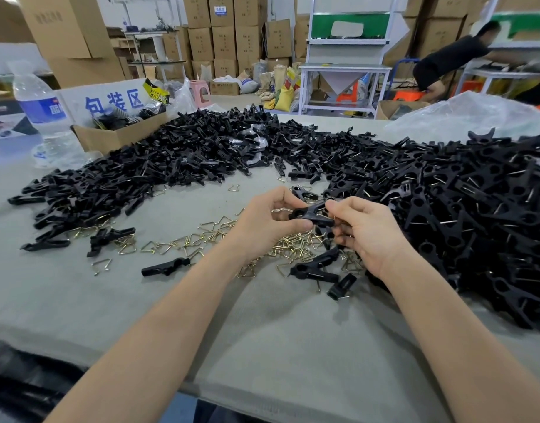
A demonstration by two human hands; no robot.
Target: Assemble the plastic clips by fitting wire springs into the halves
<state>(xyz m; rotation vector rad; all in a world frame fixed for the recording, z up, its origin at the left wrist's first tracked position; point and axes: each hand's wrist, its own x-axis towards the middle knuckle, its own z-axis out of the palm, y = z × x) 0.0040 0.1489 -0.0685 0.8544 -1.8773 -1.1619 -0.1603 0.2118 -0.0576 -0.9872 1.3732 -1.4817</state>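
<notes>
above the loose wire springs (pixel 296 245) on the table, left hand (pixel 268 222) and right hand (pixel 368 232) both pinch one black clip (pixel 313 213), which could slip apart if its halves are misaligned.

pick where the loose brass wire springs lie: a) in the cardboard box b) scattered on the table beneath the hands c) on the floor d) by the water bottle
b: the wire springs lie scattered on the table, beneath the left hand and right hand.
</notes>
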